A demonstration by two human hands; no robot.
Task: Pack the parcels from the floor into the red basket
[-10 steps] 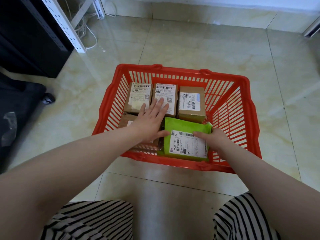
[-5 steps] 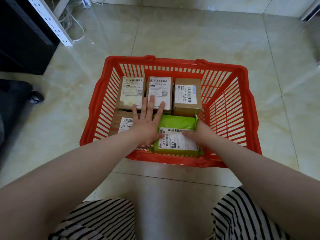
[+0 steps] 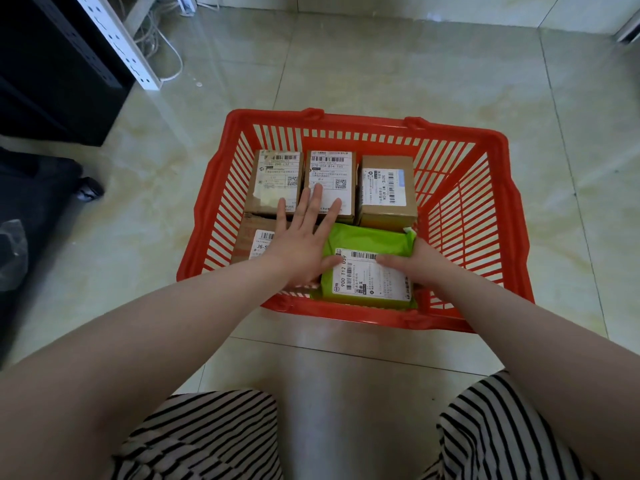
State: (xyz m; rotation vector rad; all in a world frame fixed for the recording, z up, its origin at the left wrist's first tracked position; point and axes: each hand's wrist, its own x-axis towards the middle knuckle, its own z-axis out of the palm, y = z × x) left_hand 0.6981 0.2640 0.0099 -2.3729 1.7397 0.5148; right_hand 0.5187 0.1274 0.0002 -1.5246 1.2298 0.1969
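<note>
Head view: green parcel (image 3: 367, 237) being seated, lower centre, in the red basket (image 3: 498, 188). Right hand (image 3: 420, 268) fingers grip its edge; left hand (image 3: 301, 247), fingers flat, steadies the boxes (image 3: 386, 192). Next move likely calls for release.

The floor (image 3: 398, 64) is pale, glossy tile with thin grout lines. A red basket (image 3: 512, 216) stands directly on it, around both hands. Well to the left of the left hand a black wheeled case (image 3: 31, 209) rests on the tiles, and farther out on that side stands a black cabinet (image 3: 52, 64) with a white perforated rail (image 3: 117, 39) and loose white cables (image 3: 166, 46) beside it.
</note>
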